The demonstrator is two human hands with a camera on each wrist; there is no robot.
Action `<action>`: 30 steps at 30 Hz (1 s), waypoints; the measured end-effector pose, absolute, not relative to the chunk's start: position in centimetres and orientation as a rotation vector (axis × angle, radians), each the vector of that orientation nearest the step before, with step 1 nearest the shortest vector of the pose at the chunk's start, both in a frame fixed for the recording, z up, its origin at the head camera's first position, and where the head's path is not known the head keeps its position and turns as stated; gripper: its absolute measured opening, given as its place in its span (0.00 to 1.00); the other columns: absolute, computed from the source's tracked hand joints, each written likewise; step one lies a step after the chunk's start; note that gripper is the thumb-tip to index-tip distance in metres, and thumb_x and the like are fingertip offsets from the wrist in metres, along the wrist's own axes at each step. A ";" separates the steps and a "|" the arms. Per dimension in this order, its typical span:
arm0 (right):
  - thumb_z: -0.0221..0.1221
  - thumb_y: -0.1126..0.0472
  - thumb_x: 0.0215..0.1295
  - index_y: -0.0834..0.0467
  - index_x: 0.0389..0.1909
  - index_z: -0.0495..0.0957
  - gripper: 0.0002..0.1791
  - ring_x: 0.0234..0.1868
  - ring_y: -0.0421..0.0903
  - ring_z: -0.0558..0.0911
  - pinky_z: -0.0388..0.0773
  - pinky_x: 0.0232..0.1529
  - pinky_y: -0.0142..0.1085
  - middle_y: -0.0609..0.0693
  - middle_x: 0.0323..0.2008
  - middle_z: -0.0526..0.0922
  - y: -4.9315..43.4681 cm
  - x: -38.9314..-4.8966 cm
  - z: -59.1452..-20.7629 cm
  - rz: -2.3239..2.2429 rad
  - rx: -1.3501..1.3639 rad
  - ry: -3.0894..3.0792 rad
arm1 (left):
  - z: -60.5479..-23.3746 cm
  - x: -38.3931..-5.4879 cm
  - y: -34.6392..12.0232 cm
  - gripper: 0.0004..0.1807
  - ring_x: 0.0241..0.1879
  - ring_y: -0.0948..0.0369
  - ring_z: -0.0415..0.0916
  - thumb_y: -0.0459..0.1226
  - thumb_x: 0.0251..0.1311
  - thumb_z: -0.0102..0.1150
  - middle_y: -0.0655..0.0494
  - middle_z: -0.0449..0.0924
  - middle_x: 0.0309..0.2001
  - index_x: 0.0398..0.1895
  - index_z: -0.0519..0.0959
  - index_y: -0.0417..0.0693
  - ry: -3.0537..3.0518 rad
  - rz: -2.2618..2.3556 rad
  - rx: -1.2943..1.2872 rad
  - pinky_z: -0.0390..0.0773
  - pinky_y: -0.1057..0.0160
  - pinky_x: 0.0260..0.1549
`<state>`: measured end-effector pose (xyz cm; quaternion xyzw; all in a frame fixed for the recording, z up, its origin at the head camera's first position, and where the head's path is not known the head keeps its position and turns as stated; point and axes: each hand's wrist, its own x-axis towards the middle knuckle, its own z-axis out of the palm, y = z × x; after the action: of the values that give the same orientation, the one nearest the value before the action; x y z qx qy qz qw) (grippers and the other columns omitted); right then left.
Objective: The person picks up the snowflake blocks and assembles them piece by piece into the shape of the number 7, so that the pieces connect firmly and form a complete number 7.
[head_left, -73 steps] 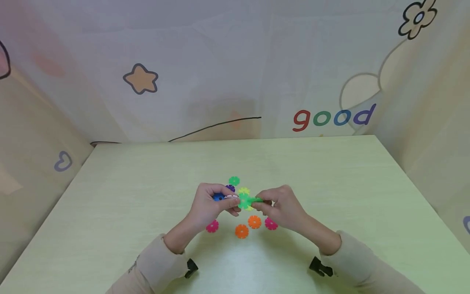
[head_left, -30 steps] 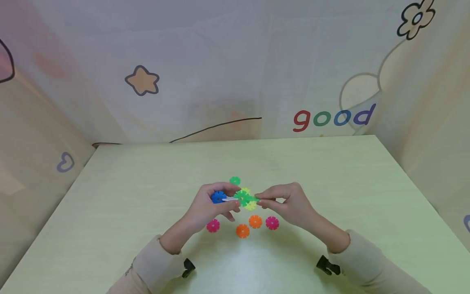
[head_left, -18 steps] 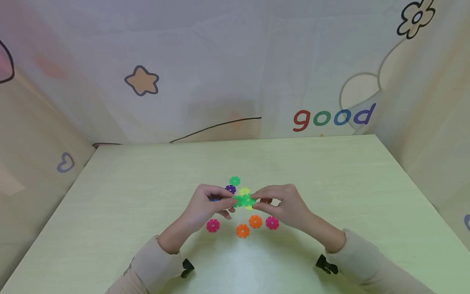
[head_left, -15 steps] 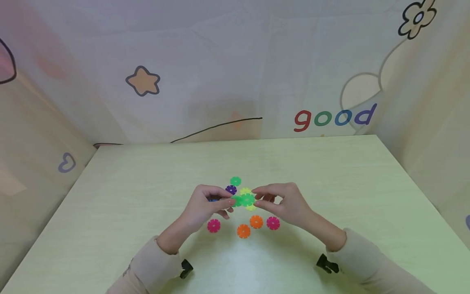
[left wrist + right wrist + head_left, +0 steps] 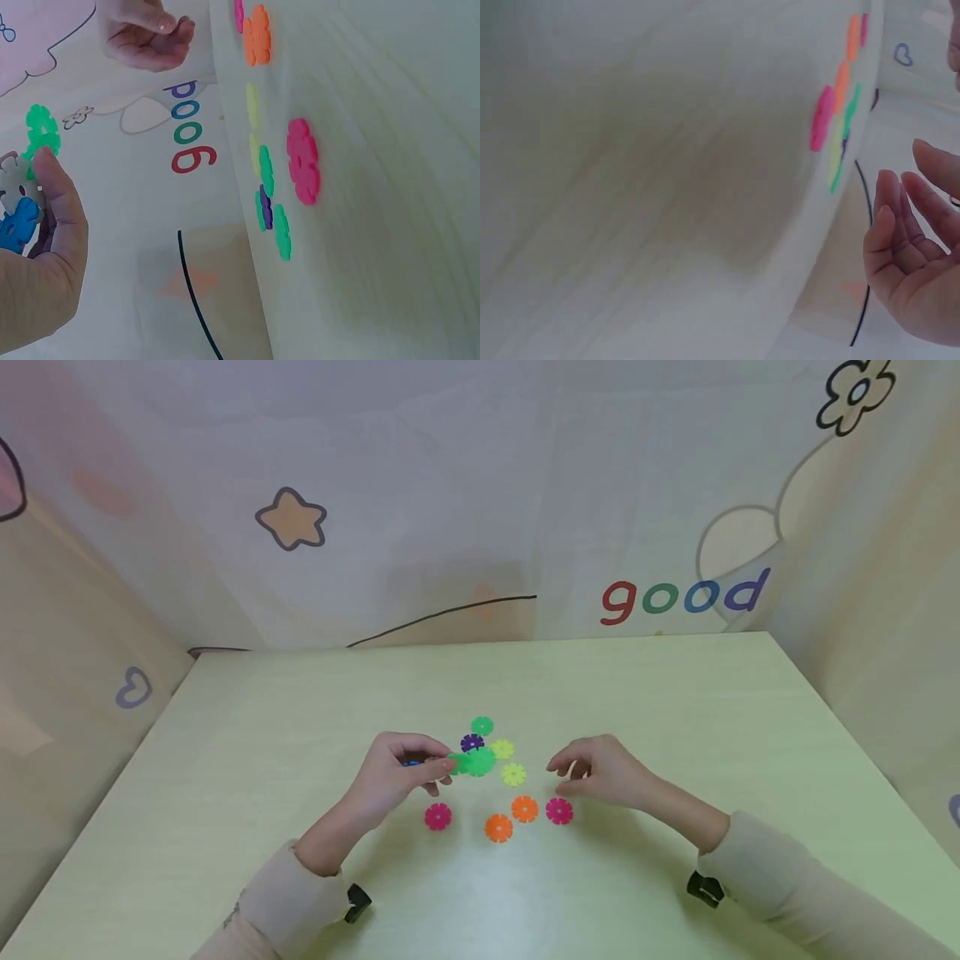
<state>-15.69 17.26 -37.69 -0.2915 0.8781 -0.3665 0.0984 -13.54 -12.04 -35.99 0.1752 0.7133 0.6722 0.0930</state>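
Observation:
My left hand (image 5: 401, 777) pinches a short chain of interlocking snowflake discs above the table. In the left wrist view the chain shows a blue disc (image 5: 19, 225), a white disc (image 5: 15, 184) and green discs (image 5: 43, 124) at its far end. From the head, the green discs (image 5: 478, 762) stick out past the fingertips, while the blue one is mostly hidden behind the hand. My right hand (image 5: 603, 770) holds nothing; its fingers are loosely bent, above and near a pink disc (image 5: 558, 811). The right wrist view shows its thumb apart from the fingers (image 5: 889, 217).
Loose discs lie mid-table: a green one (image 5: 482, 726), a purple one (image 5: 472, 742), two yellow (image 5: 513, 774), two orange (image 5: 498, 827) and another pink (image 5: 438, 817). A printed cloth (image 5: 450, 527) hangs behind the table's back edge.
The right hand has let go of the green disc and drawn away to the right. The left hand has moved left, carrying the chain with the green discs.

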 end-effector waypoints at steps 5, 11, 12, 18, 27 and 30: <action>0.66 0.66 0.49 0.61 0.39 0.81 0.14 0.29 0.41 0.76 0.75 0.28 0.32 0.50 0.32 0.80 17.8 -15.9 -38.6 -1.014 -0.799 2.536 | -36.0 -13.7 -12.4 0.08 0.25 0.56 0.78 0.27 0.52 0.60 0.35 0.79 0.29 0.34 0.79 0.28 2.139 1.986 0.524 0.80 0.60 0.27; 0.69 0.65 0.45 0.60 0.40 0.80 0.17 0.29 0.43 0.74 0.74 0.29 0.31 0.46 0.29 0.76 18.0 -16.1 -39.7 -0.946 -0.802 2.487 | -36.1 -13.9 -12.6 0.08 0.26 0.56 0.78 0.27 0.53 0.60 0.50 0.81 0.26 0.34 0.79 0.27 2.155 1.974 0.517 0.80 0.61 0.27; 0.69 0.64 0.44 0.60 0.40 0.80 0.18 0.29 0.43 0.74 0.74 0.30 0.31 0.46 0.29 0.76 18.0 -16.1 -39.8 -0.940 -0.813 2.487 | -36.1 -13.9 -12.6 0.08 0.25 0.57 0.78 0.26 0.53 0.60 0.49 0.81 0.26 0.34 0.78 0.27 2.154 1.975 0.517 0.80 0.62 0.28; 0.69 0.62 0.44 0.57 0.38 0.81 0.16 0.28 0.42 0.70 0.71 0.29 0.31 0.45 0.27 0.73 18.1 -16.2 -40.2 -0.874 -0.841 2.484 | -36.0 -13.9 -12.7 0.08 0.25 0.59 0.78 0.26 0.53 0.59 0.48 0.81 0.26 0.34 0.78 0.26 2.140 1.992 0.521 0.80 0.62 0.28; 0.70 0.63 0.44 0.54 0.31 0.76 0.14 0.29 0.41 0.70 0.70 0.29 0.30 0.43 0.26 0.71 17.3 -16.0 -40.0 -0.761 -0.827 2.526 | -35.8 -13.7 -12.5 0.08 0.26 0.56 0.79 0.27 0.53 0.60 0.45 0.81 0.27 0.34 0.78 0.27 2.125 1.993 0.523 0.80 0.62 0.29; 0.69 0.65 0.44 0.55 0.29 0.74 0.14 0.29 0.41 0.71 0.71 0.29 0.31 0.43 0.25 0.72 17.2 -15.9 -40.0 -0.789 -0.819 2.510 | -35.8 -13.6 -12.5 0.08 0.27 0.54 0.79 0.27 0.53 0.60 0.42 0.80 0.28 0.34 0.78 0.27 2.129 1.990 0.522 0.80 0.61 0.29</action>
<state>-15.89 17.19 -39.99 -0.2918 0.8940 -0.2810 0.1916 -13.59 -12.48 -35.81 0.1755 0.7162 0.6694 0.0904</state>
